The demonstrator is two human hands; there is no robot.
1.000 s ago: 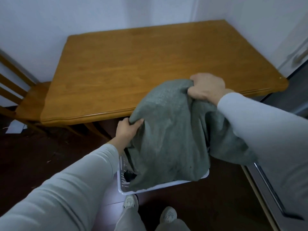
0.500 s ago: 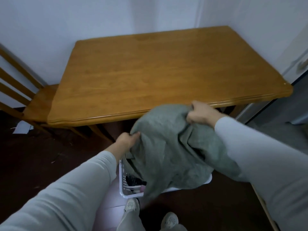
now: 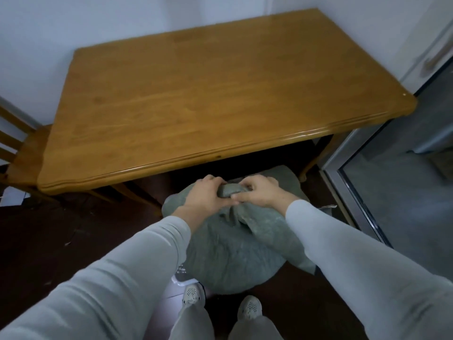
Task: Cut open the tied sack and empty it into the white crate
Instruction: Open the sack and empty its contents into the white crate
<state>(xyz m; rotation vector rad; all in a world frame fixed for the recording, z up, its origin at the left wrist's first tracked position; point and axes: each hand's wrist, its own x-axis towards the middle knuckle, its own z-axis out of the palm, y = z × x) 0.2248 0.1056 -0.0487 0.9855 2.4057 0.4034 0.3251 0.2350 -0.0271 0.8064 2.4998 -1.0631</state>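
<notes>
The sack (image 3: 232, 253) — soft, limp grey cloth — is draped over the white crate (image 3: 182, 280) and pinched at its bunched top by the left hand (image 3: 208, 195) and right hand (image 3: 259, 192) — the best hold.

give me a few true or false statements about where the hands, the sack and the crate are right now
1. Both hands grip the grey sack: left hand, right hand. True.
2. The sack lies on the wooden table. False: it is below the table's near edge, over the floor.
3. The white crate is mostly hidden by the sack. True.
4. The hands are far apart at opposite corners. False: they meet at one bunched spot on top.
</notes>
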